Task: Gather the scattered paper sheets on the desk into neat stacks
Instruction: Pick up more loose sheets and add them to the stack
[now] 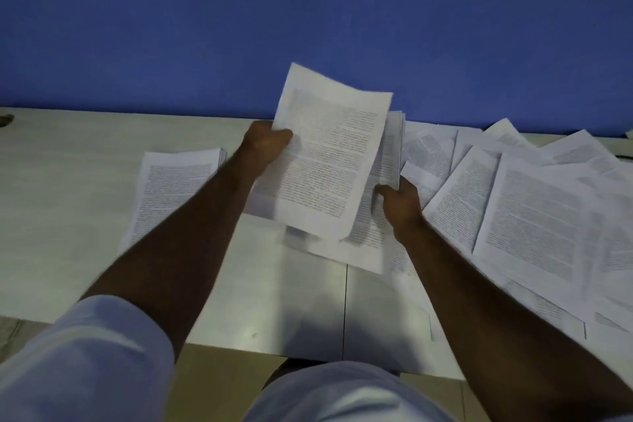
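My left hand (pixel 265 144) grips the left edge of a printed sheet (pixel 334 161) lifted above the desk, its top corner raised against the blue wall. My right hand (pixel 399 200) holds the lower right edge of a thick bundle of sheets (pixel 390 151) just behind that sheet. A neat stack of printed pages (pixel 171 188) lies flat to the left, partly hidden by my left forearm. Scattered sheets (pixel 534 212) overlap one another across the right side of the desk.
The pale desk (pixel 68 216) runs along a blue wall (pixel 308 10). A seam in the desktop (pixel 345 312) runs toward me near the middle. A small dark object (pixel 7 120) sits at the far left edge. Loose pages overhang the front edge at the right.
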